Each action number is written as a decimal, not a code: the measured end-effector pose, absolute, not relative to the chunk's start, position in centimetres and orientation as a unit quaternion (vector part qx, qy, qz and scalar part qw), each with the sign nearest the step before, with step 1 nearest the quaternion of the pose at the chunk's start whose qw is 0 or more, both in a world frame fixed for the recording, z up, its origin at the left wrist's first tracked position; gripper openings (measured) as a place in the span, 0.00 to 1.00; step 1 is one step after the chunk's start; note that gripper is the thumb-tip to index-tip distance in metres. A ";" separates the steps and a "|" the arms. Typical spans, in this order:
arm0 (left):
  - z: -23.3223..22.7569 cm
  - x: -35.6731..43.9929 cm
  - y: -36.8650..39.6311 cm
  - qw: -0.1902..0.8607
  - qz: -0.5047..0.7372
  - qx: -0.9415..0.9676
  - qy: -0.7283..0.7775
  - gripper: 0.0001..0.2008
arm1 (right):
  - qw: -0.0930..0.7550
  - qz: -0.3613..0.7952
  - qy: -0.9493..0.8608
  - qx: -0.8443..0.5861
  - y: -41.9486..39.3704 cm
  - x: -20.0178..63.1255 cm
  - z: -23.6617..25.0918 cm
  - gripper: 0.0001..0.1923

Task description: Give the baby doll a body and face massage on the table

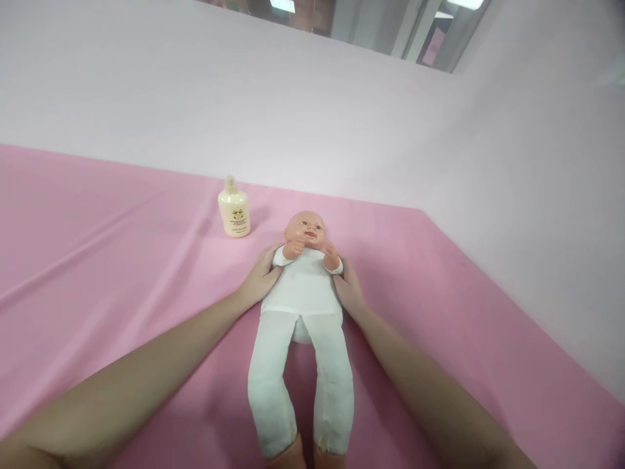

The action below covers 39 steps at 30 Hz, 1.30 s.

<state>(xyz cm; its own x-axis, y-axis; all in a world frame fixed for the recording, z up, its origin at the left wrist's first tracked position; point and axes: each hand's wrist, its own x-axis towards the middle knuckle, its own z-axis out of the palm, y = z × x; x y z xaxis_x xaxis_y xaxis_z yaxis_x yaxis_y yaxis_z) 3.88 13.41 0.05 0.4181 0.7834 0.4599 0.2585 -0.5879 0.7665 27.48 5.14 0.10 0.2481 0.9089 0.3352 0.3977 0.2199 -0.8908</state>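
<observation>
Lying on its back between the two hands, a baby doll in a white cloth suit is stretching lengthwise toward the camera in the head view, its head at the far end and its legs nearest the person. The left hand is pressing against the doll's side just under its raised arm, and its fingers are curling in around the torso, partly tucked behind the doll's shoulder so their tips are hidden. The right hand is doing the same on the opposite flank, its fingers lying narrow and flat along the white cloth, touching it. Both hands are cupping the doll's upper body between them; whether they are gripping it firmly or only resting against it cannot be told. The doll's own small hands are resting up by its chin, just beyond the person's fingertips. Both forearms are reaching in from the near edge, one on each side of the doll's legs. Past the left fingers, farther away and slightly outward, a cream bottle is standing upright, apart from the doll's head. Everything is sitting on a surface covered by a pink cloth, which is showing long creases out beyond the left hand. Behind it a pale wall is rising.
</observation>
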 end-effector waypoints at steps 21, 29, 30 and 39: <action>0.1 3.9 13.3 0.307 0.422 0.784 0.337 0.25 | 0.539 0.235 -0.570 -0.574 5.3 27.5 0.2 0.26; 0.3 3.9 13.2 0.314 0.423 0.781 0.335 0.25 | 0.538 0.239 -0.568 -0.575 5.2 27.5 0.1 0.25; 0.3 3.9 13.2 0.313 0.423 0.781 0.335 0.25 | 0.537 0.237 -0.569 -0.576 5.3 27.6 0.1 0.25; 0.1 3.9 13.3 0.307 0.424 0.784 0.335 0.25 | 0.538 0.239 -0.569 -0.574 5.3 27.6 0.1 0.26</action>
<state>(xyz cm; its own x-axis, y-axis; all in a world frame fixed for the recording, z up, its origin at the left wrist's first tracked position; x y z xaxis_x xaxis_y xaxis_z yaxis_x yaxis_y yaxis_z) 3.91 13.26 0.10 0.4163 0.7849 0.4590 0.2643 -0.5875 0.7649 27.58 5.32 0.15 0.2383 0.9107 0.3375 0.3967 0.2260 -0.8897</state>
